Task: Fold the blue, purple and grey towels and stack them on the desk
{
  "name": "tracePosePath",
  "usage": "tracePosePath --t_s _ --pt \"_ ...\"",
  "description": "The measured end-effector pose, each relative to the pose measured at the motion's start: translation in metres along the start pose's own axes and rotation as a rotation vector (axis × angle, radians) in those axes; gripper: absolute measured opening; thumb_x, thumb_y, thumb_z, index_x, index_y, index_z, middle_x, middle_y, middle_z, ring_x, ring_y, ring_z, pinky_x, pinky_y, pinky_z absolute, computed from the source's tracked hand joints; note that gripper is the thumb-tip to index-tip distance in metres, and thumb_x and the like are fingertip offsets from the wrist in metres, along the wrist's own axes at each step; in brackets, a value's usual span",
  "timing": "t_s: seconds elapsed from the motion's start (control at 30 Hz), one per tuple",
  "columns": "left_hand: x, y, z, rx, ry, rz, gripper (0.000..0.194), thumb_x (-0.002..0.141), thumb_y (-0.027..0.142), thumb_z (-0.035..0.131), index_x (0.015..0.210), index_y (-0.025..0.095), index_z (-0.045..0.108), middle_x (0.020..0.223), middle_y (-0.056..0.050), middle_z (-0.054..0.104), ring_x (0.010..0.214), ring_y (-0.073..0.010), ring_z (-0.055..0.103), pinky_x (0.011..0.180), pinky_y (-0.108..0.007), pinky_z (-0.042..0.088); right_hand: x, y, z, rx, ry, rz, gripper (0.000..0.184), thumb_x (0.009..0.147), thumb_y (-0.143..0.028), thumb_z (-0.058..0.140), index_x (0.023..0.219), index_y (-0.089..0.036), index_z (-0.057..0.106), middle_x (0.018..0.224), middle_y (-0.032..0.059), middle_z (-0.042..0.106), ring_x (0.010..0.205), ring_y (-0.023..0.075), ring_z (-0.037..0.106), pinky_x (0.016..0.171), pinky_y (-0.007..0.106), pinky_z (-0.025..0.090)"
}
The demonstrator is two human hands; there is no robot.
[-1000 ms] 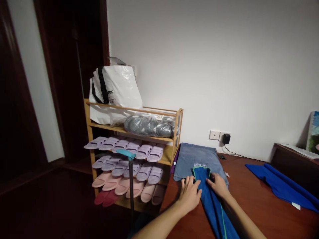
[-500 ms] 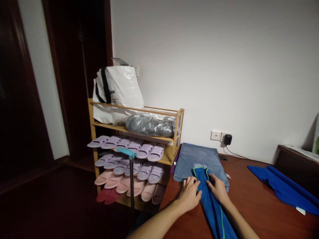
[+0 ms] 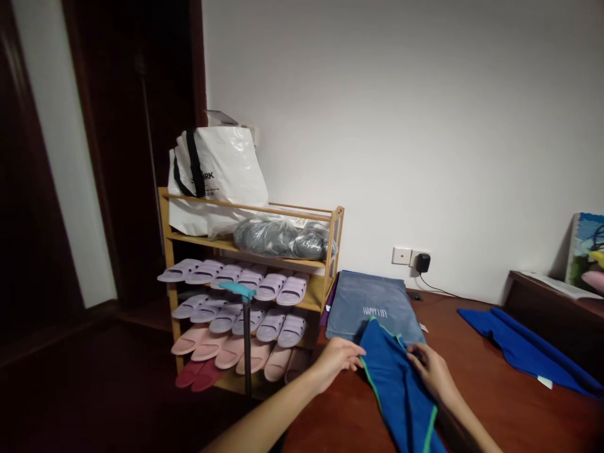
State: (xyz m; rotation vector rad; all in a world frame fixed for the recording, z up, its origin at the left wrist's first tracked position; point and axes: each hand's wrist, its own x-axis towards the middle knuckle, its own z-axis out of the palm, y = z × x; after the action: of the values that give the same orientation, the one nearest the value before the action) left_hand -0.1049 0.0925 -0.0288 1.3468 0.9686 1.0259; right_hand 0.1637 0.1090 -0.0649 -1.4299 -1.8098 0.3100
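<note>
A blue towel (image 3: 396, 374) with bright green edging lies lengthwise before me, its far corner overlapping a grey-blue folded cloth (image 3: 368, 292) printed "HAPPY LIFE". My left hand (image 3: 337, 362) pinches the towel's left edge between thumb and fingers. On the opposite edge, my right hand (image 3: 430, 371) is closed on the fabric, which bunches slightly there. Loose folds run down the towel between my hands, and its near end leaves the bottom of the picture.
Another blue cloth (image 3: 523, 352) with a white tag lies on the brown table (image 3: 491, 409) to the right. A black plug (image 3: 423, 263) sits in the wall socket. Left of the table stands a wooden rack (image 3: 330, 251) of slippers, with a blue-topped pole (image 3: 246, 346) in front.
My hands have moved apart, and the narrow folded towel has opened wider between them. The lettering on the grey-blue cloth now shows fully. The view has turned slightly right.
</note>
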Motion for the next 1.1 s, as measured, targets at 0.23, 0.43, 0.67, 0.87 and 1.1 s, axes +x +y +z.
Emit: tracePosePath --t_s 0.23,0.43,0.67,0.87,1.1 --pt "-0.054 0.017 -0.049 -0.314 0.03 -0.096 0.018 0.063 0.022 0.073 0.073 0.007 0.073 0.07 -0.011 0.069 0.066 -0.0163 0.062 0.06 -0.023 0.044 -0.064 0.043 -0.07 0.055 -0.09 0.151 0.041 0.076 -0.058 0.051 0.079 -0.02 0.064 0.088 0.0052 0.068 0.083 0.0191 0.062 0.075 0.023 0.046" --pt "-0.061 0.007 -0.061 -0.404 0.024 -0.133 0.015 0.065 0.017 0.073 0.075 0.006 0.074 0.073 -0.012 0.07 0.067 -0.0159 0.062 0.06 -0.022 0.044 -0.084 0.082 -0.134 0.137 -0.186 0.293 0.04 0.066 -0.057 0.063 0.083 -0.021 0.07 0.093 0.0051 0.069 0.091 0.0233 0.062 0.082 0.025 0.047" --pt "-0.049 0.01 -0.092 -0.439 0.179 -0.087 0.009 0.071 0.012 0.065 0.073 0.009 0.073 0.074 -0.01 0.07 0.068 -0.0168 0.063 0.065 -0.024 0.048 -0.112 0.171 -0.193 0.17 -0.035 0.55 0.054 0.055 -0.058 0.069 0.097 -0.025 0.072 0.111 0.0042 0.066 0.109 0.0288 0.057 0.091 0.031 0.047" --pt "-0.041 -0.01 -0.1 -0.158 0.178 -0.057 0.019 0.065 0.027 0.074 0.076 0.011 0.072 0.078 -0.009 0.07 0.072 -0.0185 0.063 0.068 -0.026 0.048 -0.117 0.204 -0.206 -0.098 -0.048 0.581 0.052 0.056 -0.063 0.061 0.088 -0.025 0.074 0.101 0.0075 0.069 0.102 0.0332 0.06 0.087 0.039 0.048" --pt "-0.028 -0.027 -0.092 0.532 0.138 0.023 0.022 0.062 0.023 0.062 0.082 0.017 0.057 0.062 0.007 0.045 0.054 -0.0099 0.046 0.049 -0.019 0.035 -0.11 0.195 -0.197 -0.308 -0.028 0.614 0.041 0.059 -0.062 0.051 0.071 -0.027 0.069 0.082 0.0067 0.071 0.08 0.0295 0.065 0.069 0.038 0.049"
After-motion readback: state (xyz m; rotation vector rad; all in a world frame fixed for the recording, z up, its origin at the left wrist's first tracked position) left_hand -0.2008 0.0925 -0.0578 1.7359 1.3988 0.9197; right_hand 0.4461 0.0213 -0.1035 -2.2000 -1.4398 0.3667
